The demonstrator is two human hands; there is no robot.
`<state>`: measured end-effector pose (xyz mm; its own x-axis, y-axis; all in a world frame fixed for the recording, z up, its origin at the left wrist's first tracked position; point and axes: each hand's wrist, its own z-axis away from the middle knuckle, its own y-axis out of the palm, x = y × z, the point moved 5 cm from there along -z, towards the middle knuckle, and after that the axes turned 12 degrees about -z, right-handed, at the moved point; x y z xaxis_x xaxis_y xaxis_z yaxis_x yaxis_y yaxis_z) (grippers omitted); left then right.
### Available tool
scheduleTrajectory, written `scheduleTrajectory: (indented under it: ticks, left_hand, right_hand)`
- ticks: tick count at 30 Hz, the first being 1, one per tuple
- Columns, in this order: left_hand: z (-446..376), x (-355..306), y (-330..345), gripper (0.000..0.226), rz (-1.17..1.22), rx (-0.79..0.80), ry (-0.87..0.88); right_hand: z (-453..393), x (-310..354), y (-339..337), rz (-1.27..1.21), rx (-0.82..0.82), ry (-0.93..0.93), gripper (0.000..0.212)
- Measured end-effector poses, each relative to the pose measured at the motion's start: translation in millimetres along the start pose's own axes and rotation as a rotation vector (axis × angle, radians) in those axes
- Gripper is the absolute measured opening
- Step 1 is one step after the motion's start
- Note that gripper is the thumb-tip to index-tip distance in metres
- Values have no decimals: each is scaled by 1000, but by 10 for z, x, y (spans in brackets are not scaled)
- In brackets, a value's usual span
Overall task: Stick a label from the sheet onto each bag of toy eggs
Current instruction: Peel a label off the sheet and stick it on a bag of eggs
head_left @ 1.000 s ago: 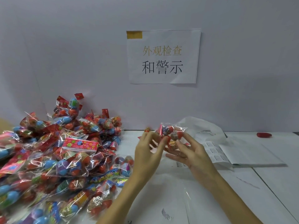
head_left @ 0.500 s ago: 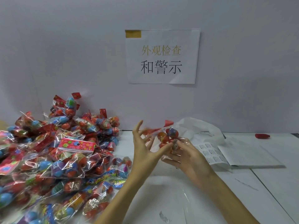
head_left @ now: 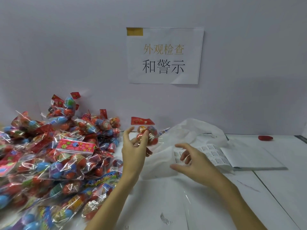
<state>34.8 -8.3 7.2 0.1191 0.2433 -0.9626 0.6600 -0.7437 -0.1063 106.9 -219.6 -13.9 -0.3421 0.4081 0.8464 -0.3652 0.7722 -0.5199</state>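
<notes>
Above a white bench, the left hand holds up a clear bag of toy eggs, fingers curled around it. To its right, the right hand hovers empty, fingers loosely spread, over the label sheet. More bags lie piled at left.

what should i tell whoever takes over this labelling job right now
Left hand grips one bag of toy eggs raised above the table.
Right hand holds nothing, fingers loosely curled over the label sheet.
Pile of bags lies to the left.
Done: cannot tell whether the held bag has a label.
Left: check it, label if needed, then work through the pile.
</notes>
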Motion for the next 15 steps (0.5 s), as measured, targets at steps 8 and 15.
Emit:
scheduleTrajectory:
  ticks: [8,15]
  left_hand:
    - [168,-123,226,72,-406,99,499]
    - [304,-34,419,61,-638,405,493]
  right_hand:
    - [-11,46,214,138,-14,-82,52]
    - [8,242,178,104,-77,-289,43]
